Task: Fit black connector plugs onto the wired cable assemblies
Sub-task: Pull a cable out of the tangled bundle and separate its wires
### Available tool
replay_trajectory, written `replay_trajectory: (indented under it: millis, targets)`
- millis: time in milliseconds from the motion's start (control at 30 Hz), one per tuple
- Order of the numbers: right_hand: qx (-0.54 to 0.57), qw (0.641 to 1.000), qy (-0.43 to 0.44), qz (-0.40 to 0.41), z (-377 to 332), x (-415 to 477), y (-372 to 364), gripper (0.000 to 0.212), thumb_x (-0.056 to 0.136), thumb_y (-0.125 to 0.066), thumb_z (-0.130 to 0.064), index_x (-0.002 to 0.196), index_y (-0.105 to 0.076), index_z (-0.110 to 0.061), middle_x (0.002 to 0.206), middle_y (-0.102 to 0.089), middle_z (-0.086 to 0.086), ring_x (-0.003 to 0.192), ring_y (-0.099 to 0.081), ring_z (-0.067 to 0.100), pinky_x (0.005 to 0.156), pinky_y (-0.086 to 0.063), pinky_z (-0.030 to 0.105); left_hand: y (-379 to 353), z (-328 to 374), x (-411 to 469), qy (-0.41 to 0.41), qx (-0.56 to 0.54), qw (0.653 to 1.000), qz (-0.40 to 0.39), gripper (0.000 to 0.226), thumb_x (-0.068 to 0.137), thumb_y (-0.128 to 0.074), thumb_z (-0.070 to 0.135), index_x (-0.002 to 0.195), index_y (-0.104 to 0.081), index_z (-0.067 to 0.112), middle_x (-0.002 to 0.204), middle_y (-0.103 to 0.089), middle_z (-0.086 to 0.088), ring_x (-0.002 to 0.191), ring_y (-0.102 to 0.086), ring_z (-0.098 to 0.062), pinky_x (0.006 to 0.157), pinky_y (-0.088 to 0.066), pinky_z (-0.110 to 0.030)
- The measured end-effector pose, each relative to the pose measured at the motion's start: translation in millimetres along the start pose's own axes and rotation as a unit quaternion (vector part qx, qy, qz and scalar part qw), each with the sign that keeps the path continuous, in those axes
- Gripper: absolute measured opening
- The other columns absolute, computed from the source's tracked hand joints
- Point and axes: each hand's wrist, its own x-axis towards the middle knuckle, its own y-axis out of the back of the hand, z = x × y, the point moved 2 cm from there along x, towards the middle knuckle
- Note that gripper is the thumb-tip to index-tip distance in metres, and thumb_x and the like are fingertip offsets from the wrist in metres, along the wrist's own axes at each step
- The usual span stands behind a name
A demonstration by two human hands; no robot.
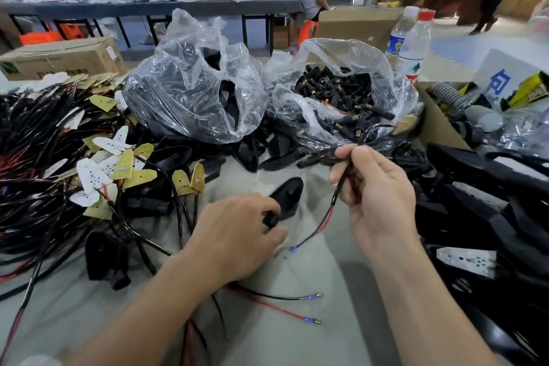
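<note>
Cable held up for plugging, just in front of the open bag of black connector plugs [335,89].

In front of the bag, the right hand [377,196] clamps thumb and curled fingers on a cable assembly [332,211], probably so that its free ends hang within reach. Its black sheath splits into one red and one black wire, each tipped with a blue-sleeved terminal [294,248]. Nearer the person than the bag, the left hand [237,235] curls its fingers round a small black piece [271,218], likely a plug; blur hides which.
</note>
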Motion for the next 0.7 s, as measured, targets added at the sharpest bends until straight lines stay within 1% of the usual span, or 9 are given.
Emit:
replay_trajectory:
  millis: [67,167,233,267,333,400,500,600,700]
  targets:
    - [-0.046,0.999,0.0,0.023,4,1,0,0.033,0.103,-0.049,-0.009,0.079,-0.07,-0.013,0.059,-0.064,0.009,0.039,-0.038,0.011,0.039,-0.029,0.018,-2,1,-4,0.012,-0.05,0.999,0.017,0.028,0.083,-0.055,0.061,0.096,-0.067,0.039,0.099,-0.069,0.021,0.093,-0.062,-0.007,0.078,-0.05,-0.033]
    - [-0.108,0.994,0.01,0.033,8,1,0,0.026,0.099,-0.051,-0.009,0.078,-0.065,-0.014,0.06,-0.068,0.006,0.038,-0.045,0.012,0.039,-0.033,0.017,-7,-4,-8,0.052,-0.11,0.992,0.041,0.007,0.082,-0.075,0.039,0.085,-0.069,0.038,0.081,-0.069,0.018,0.081,-0.064,-0.008,0.076,-0.052,-0.032]
    - [-0.125,0.992,0.027,0.02,8,0,1,0.013,0.091,-0.062,-0.01,0.08,-0.064,-0.016,0.064,-0.07,0.006,0.043,-0.052,0.014,0.042,-0.038,0.019,-10,-9,-12,0.07,-0.144,0.986,0.051,0.019,0.081,-0.08,0.026,0.088,-0.068,0.039,0.072,-0.067,0.018,0.074,-0.063,-0.003,0.071,-0.052,-0.023]
    - [-0.127,0.991,0.034,0.015,7,0,1,0.008,0.084,-0.066,-0.009,0.082,-0.064,-0.016,0.066,-0.071,0.007,0.047,-0.055,0.015,0.045,-0.042,0.02,-10,-10,-13,0.073,-0.158,0.983,0.057,0.027,0.08,-0.081,0.022,0.092,-0.065,0.039,0.073,-0.066,0.023,0.075,-0.063,0.002,0.069,-0.05,-0.018]
    - [-0.126,0.991,0.043,0.014,7,1,4,0.017,0.077,-0.066,-0.001,0.087,-0.065,-0.015,0.071,-0.072,0.011,0.053,-0.06,0.017,0.05,-0.047,0.023,-12,-14,-15,0.078,-0.176,0.979,0.065,0.042,0.079,-0.083,0.019,0.1,-0.056,0.042,0.081,-0.064,0.033,0.078,-0.062,0.008,0.072,-0.05,-0.016]
    - [-0.119,0.992,0.046,0.025,5,3,6,0.021,0.082,-0.061,0.007,0.088,-0.063,-0.012,0.074,-0.074,0.012,0.055,-0.063,0.018,0.051,-0.049,0.024,-13,-16,-14,0.081,-0.192,0.976,0.069,0.05,0.079,-0.083,0.016,0.106,-0.053,0.046,0.087,-0.067,0.034,0.085,-0.062,0.012,0.073,-0.047,-0.009]
    - [-0.096,0.993,0.041,0.05,3,4,8,0.022,0.087,-0.057,0.011,0.087,-0.061,-0.01,0.075,-0.074,0.012,0.054,-0.063,0.018,0.052,-0.05,0.025,-15,-18,-12,0.082,-0.228,0.967,0.079,0.054,0.077,-0.083,0.009,0.106,-0.057,0.047,0.089,-0.069,0.035,0.092,-0.062,0.015,0.078,-0.047,-0.004]
    - [-0.048,0.997,0.023,0.05,3,5,8,0.023,0.091,-0.053,0.011,0.086,-0.06,-0.01,0.072,-0.073,0.01,0.053,-0.062,0.017,0.05,-0.049,0.024,-15,-18,-13,0.078,-0.231,0.965,0.094,0.055,0.076,-0.083,0.007,0.105,-0.058,0.046,0.085,-0.066,0.043,0.094,-0.06,0.018,0.077,-0.041,0.001]
    - [0.002,0.999,0.006,0.041,2,5,7,0.025,0.094,-0.05,0.01,0.085,-0.059,-0.011,0.074,-0.071,0.012,0.054,-0.062,0.019,0.051,-0.048,0.025,-16,-17,-13,0.088,-0.222,0.966,0.097,0.052,0.078,-0.082,0.009,0.107,-0.06,0.046,0.087,-0.066,0.038,0.094,-0.06,0.016,0.078,-0.045,-0.002]
